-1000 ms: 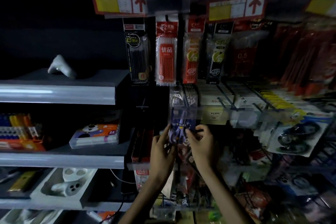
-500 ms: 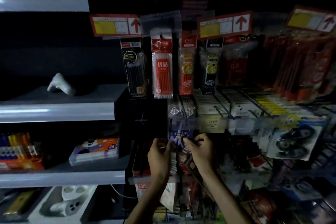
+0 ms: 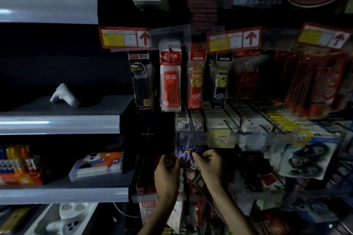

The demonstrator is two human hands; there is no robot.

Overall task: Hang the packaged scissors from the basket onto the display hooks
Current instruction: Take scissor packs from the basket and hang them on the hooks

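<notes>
Gripping a pack from both sides, a person works at a dim stationery display. The left hand (image 3: 168, 171) pinches the left edge of the packaged scissors (image 3: 186, 155) with curled fingers, and the right hand (image 3: 211, 168) closes on its right edge. The purple-carded pack is held upright between them, just below the clear price rail (image 3: 219, 138) and left of a hanging pack of black-handled scissors (image 3: 303, 160). A thin dark rod shows by the right fingertips; whether it is the display hook cannot be told in the blur. The basket is out of view.

The pack looks light, a stiff card under a glossy film that is likely slippery, with the metal blades putting most of the weight low. The best hold is probably high on the card, at the two upper corners beside the hang hole, so the top stays flat and the hole can be lined up with a hook. A grip lower down would likely let the card flex or swing. Refill packs (image 3: 170, 80) hang above, and a grey shelf (image 3: 61, 124) lies to the left.
</notes>
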